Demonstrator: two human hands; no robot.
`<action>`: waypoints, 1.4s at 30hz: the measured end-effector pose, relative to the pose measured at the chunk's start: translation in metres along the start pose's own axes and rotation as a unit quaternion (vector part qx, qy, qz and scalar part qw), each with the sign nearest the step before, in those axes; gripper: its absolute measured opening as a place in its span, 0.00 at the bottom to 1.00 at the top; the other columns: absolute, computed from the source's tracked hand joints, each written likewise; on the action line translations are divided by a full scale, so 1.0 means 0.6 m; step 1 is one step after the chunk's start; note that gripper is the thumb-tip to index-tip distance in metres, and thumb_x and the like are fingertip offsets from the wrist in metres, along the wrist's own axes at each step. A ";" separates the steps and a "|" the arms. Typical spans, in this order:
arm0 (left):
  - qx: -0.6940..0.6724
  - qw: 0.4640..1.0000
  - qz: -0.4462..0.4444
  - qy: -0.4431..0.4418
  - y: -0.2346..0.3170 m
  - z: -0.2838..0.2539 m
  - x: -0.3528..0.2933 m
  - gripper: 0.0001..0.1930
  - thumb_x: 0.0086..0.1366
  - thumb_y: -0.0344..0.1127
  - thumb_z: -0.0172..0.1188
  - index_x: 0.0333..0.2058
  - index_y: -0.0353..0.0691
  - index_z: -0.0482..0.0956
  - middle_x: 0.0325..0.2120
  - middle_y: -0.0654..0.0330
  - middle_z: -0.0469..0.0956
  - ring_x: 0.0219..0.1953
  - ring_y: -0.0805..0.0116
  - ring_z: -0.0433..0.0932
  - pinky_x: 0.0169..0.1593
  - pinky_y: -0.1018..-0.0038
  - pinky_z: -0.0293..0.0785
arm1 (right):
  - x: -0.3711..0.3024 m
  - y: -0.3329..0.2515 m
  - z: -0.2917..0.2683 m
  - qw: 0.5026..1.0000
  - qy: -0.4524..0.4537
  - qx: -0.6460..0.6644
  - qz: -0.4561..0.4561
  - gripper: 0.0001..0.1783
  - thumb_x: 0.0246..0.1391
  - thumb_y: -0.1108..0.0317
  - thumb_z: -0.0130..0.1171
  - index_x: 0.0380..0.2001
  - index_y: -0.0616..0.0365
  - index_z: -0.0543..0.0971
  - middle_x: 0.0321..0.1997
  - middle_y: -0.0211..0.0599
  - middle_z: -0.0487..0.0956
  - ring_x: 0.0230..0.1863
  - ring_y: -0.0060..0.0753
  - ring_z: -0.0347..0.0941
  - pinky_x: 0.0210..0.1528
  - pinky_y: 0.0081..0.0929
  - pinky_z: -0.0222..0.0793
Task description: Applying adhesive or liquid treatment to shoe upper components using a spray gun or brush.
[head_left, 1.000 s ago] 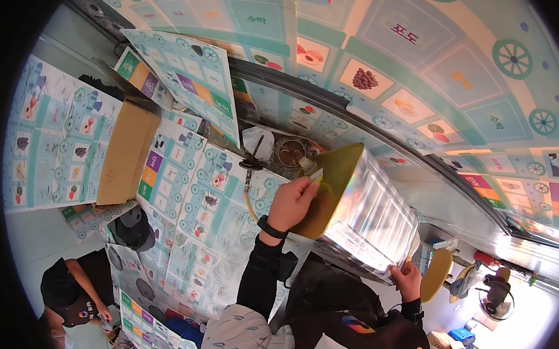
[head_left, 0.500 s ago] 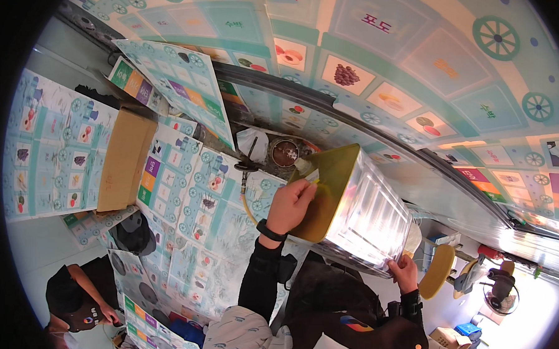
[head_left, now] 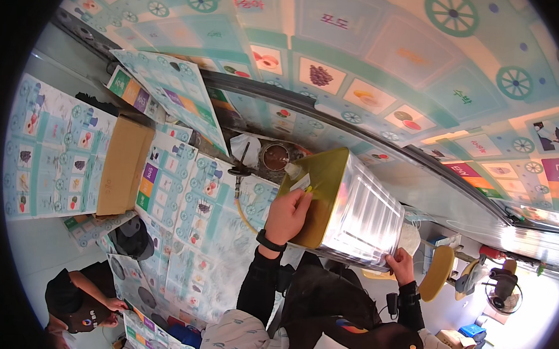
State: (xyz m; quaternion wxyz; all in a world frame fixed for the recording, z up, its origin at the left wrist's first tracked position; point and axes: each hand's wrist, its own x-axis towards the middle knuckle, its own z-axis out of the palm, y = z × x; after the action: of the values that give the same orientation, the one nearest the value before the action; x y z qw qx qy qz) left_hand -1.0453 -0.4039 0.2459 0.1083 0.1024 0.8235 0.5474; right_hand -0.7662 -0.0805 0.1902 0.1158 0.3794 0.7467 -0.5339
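A large rectangular metal tin [head_left: 366,209] with ribbed silver sides and a yellow-gold top is tipped on its side in front of me. My left hand [head_left: 287,217] is closed at that top, fingers pinched by a small yellow strip that may be its handle. My right hand [head_left: 401,266] grips the lower corner of the tin's far-right end. A short pale spout [head_left: 291,170] at the top's corner points toward a round opening [head_left: 275,157] with brownish contents. Whether anything flows from the spout cannot be made out.
Beside the opening are a crumpled white bag [head_left: 244,147] and a black fitting [head_left: 240,171] with a yellow hose [head_left: 246,218]. Patterned sheets cover the surfaces. A cardboard box [head_left: 125,168], a black cap [head_left: 132,235] and a co-worker [head_left: 84,297] are left; a fan [head_left: 504,290] is right.
The view has turned slightly; the tin keeps its place by the round opening. My left hand has slid a little down along the tin's top. The co-worker's hand now reaches the patterned sheet.
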 end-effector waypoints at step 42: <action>0.082 0.995 0.031 0.041 0.217 0.051 -0.138 0.14 0.68 0.37 0.59 0.24 0.38 0.71 0.16 0.46 0.70 0.21 0.41 0.71 0.24 0.54 0.62 | -0.004 0.089 -0.076 0.986 -0.095 0.133 -0.046 0.20 0.63 0.56 0.60 0.25 0.56 0.67 0.17 0.28 0.70 0.16 0.20 0.69 0.16 0.22 0.66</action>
State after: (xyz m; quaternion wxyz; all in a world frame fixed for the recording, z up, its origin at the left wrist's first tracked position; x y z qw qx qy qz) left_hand -0.9511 -0.3513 0.3605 0.0488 0.1136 0.8658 0.4849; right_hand -0.7172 -0.0335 0.1719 0.1103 0.3041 0.6715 -0.6667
